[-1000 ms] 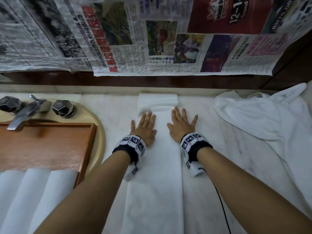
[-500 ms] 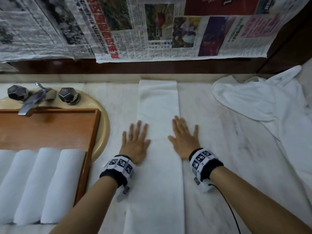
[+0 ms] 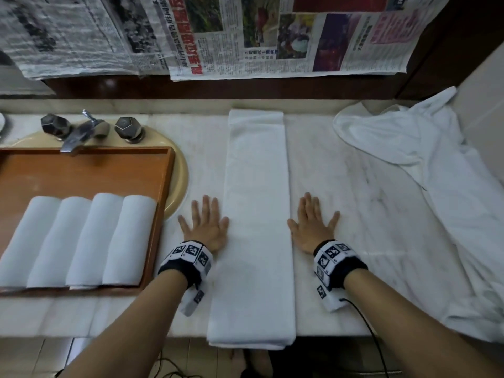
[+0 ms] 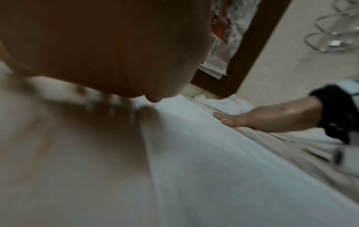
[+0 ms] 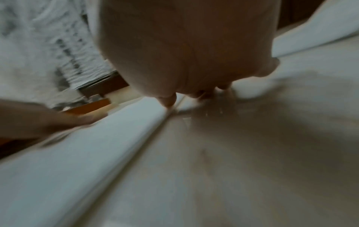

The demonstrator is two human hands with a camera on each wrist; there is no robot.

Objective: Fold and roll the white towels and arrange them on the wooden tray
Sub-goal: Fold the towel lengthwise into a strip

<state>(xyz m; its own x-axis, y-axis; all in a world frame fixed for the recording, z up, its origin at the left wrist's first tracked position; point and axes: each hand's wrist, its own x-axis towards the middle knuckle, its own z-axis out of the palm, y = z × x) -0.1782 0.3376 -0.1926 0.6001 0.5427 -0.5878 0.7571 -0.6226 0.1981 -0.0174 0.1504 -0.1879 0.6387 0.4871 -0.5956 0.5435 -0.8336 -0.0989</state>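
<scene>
White cloth lies in a long strip down the middle of the marble counter (image 3: pixel 341 203). This is the folded towel (image 3: pixel 257 214), and its near end hangs a little over the counter's front edge.

The left hand (image 3: pixel 204 227) lies flat on the counter just beside the towel's left edge, with its fingers straight and spread. It holds nothing. The right hand (image 3: pixel 312 227) lies flat the same way just beside the towel's right edge, and it holds nothing too. In the wrist views the fingertips sit right along the towel's sides (those views are blurry).

The wooden tray (image 3: pixel 87 170) sits to the left, on top of the yellow sink (image 3: pixel 181 184). Four rolled towels (image 3: pixel 79 241) lie side by side in the near part of the tray, touching each other. A metal tap (image 3: pixel 81 129) stands behind the tray.

A loose white towel (image 3: pixel 425 165) lies crumpled on the right side of the counter. Newspaper sheets (image 3: pixel 245 36) hang on the wall behind.
</scene>
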